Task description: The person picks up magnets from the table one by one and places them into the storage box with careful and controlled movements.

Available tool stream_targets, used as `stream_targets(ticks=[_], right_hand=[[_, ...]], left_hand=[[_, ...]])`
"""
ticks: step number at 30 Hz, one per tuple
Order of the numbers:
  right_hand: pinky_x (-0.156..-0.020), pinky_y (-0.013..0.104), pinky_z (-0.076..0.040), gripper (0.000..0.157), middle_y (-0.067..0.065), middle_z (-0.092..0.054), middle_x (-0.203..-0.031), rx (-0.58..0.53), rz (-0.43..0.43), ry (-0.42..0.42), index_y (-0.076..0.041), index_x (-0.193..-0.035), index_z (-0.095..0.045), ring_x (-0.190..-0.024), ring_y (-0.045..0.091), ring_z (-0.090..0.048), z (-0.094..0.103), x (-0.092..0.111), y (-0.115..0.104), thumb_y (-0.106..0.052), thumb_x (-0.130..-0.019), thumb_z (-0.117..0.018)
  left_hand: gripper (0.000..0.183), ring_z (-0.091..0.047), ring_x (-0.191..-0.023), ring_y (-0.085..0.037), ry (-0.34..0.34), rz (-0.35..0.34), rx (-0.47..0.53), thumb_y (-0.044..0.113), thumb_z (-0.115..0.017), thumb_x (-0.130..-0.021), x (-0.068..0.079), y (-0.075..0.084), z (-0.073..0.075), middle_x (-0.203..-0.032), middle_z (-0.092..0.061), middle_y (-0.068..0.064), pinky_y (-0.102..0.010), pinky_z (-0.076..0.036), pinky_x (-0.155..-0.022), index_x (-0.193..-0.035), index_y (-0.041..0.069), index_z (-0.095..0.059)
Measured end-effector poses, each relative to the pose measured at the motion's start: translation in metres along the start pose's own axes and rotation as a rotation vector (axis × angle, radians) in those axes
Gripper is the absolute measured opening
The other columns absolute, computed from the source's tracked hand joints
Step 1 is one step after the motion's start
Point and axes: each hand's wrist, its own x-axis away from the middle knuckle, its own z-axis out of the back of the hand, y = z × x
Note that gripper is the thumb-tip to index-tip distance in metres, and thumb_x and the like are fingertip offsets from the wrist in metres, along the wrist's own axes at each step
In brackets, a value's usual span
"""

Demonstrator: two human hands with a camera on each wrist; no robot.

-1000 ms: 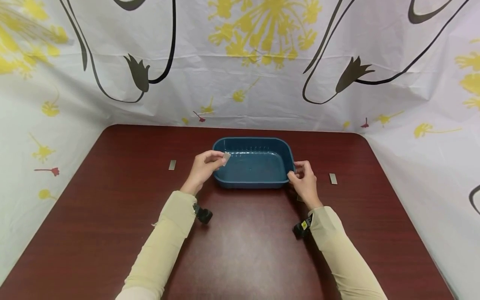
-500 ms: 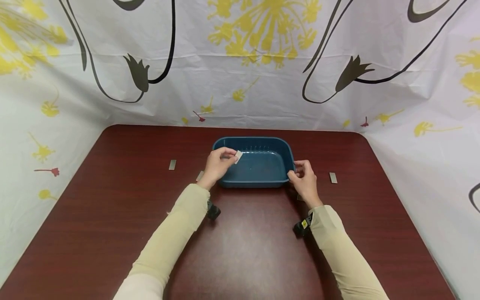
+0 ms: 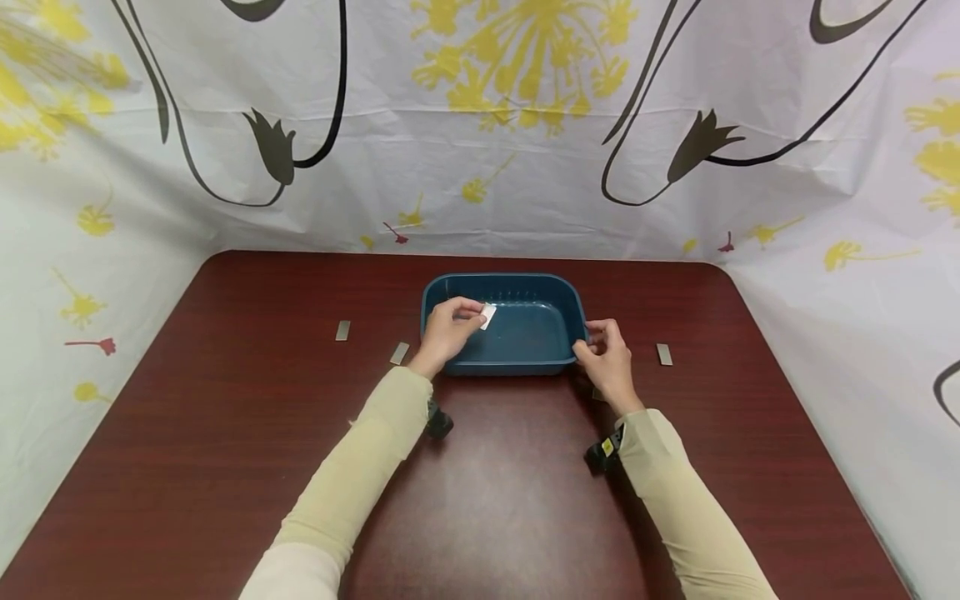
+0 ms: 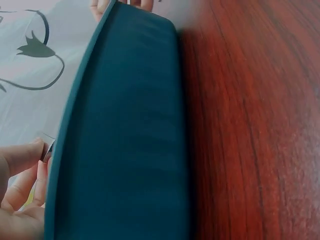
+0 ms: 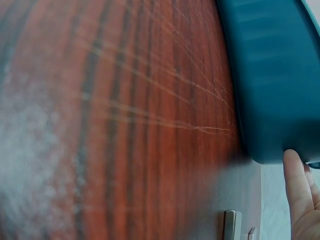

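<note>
My left hand [image 3: 448, 333] reaches over the blue plastic tray [image 3: 517, 367] and pinches a small flat silvery rectangular plate [image 3: 488, 316] between thumb and fingertips. In the left wrist view the same plate [image 4: 48, 150] shows edge-on beyond the tray's rim [image 4: 75, 95]. At the tray's right end, my right hand [image 3: 609, 362] grips the rim near the front corner. From the right wrist camera, its fingers [image 5: 296, 182] lie against the tray's outer wall [image 5: 272, 85].
Similar silvery plates lie on the dark red wooden table [image 3: 225, 417]: one far left [image 3: 342, 330], another plate [image 3: 400, 353] beside my left wrist, and a third plate [image 3: 664, 354] to the right. A further one is mostly hidden under my right hand. A patterned curtain [image 3: 480, 225] hangs behind.
My left hand has moved right, carrying the pinched plate from the tray's left rim farther over its inside. The plate beside my left wrist has come into view. My right hand stays on the rim.
</note>
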Motion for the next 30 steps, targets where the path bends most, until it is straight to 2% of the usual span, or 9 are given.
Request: stream_targets(ticks=[3, 8, 13, 16, 19, 25, 30], right_hand=[[-0.054, 0.025, -0.046, 0.033, 0.011, -0.056, -0.086, -0.002, -0.039, 0.002, -0.007, -0.113, -0.047, -0.065, 0.015, -0.054, 0.003, 0.004, -0.016, -0.011, -0.080, -0.052], [-0.055, 0.026, -0.046, 0.035, 0.011, -0.056, -0.087, 0.008, -0.077, -0.016, -0.007, -0.115, -0.047, -0.065, 0.017, -0.055, 0.003, 0.004, -0.019, -0.010, -0.080, -0.052], [-0.054, 0.026, -0.046, 0.034, 0.011, -0.056, -0.085, 0.013, -0.056, -0.006, -0.006, -0.112, -0.047, -0.067, 0.018, -0.055, 0.003, 0.003, -0.018, -0.010, -0.079, -0.053], [-0.055, 0.025, -0.047, 0.033, 0.012, -0.057, -0.086, 0.011, -0.038, -0.010, -0.006, -0.112, -0.048, -0.067, 0.019, -0.056, 0.004, 0.002, -0.018, -0.009, -0.080, -0.054], [-0.056, 0.024, -0.047, 0.033, 0.013, -0.057, -0.087, 0.014, -0.038, -0.020, -0.006, -0.113, -0.047, -0.068, 0.020, -0.056, 0.005, 0.002, -0.018, -0.008, -0.081, -0.054], [-0.057, 0.025, -0.046, 0.033, 0.012, -0.056, -0.087, 0.028, -0.045, -0.025, -0.006, -0.113, -0.047, -0.068, 0.019, -0.055, 0.006, 0.003, -0.018, -0.009, -0.081, -0.054], [-0.055, 0.026, -0.047, 0.033, 0.012, -0.055, -0.085, 0.026, -0.039, -0.016, -0.005, -0.113, -0.046, -0.064, 0.015, -0.055, 0.003, 0.003, -0.017, -0.010, -0.081, -0.053]], left_hand=[[0.019, -0.062, -0.084, -0.021, -0.003, -0.009, -0.006, 0.011, -0.063, -0.081, -0.001, 0.000, -0.003, -0.090, -0.064, -0.011, -0.030, -0.048, -0.067, -0.098, 0.003, -0.064], [0.019, -0.061, -0.083, -0.021, -0.004, -0.023, -0.026, 0.013, -0.064, -0.081, -0.002, -0.001, -0.005, -0.089, -0.064, -0.010, -0.031, -0.048, -0.068, -0.097, 0.004, -0.064], [0.018, -0.061, -0.080, -0.021, -0.030, -0.077, -0.077, 0.013, -0.064, -0.081, -0.007, -0.003, -0.007, -0.088, -0.063, -0.011, -0.029, -0.048, -0.068, -0.095, 0.003, -0.064], [0.017, -0.061, -0.080, -0.021, -0.038, -0.084, -0.084, 0.012, -0.063, -0.082, -0.011, -0.003, -0.007, -0.088, -0.063, -0.012, -0.029, -0.049, -0.067, -0.095, 0.002, -0.064], [0.017, -0.061, -0.080, -0.020, -0.061, -0.058, -0.096, 0.014, -0.063, -0.082, -0.015, -0.002, -0.007, -0.089, -0.063, -0.010, -0.029, -0.048, -0.067, -0.095, 0.003, -0.064], [0.017, -0.057, -0.082, -0.020, -0.170, 0.030, -0.152, 0.017, -0.062, -0.083, -0.021, -0.007, -0.010, -0.092, -0.062, -0.009, -0.030, -0.047, -0.068, -0.096, 0.005, -0.063], [0.017, -0.057, -0.083, -0.020, -0.207, 0.040, -0.181, 0.017, -0.061, -0.083, -0.025, -0.009, -0.012, -0.093, -0.061, -0.010, -0.029, -0.047, -0.068, -0.096, 0.005, -0.063]])
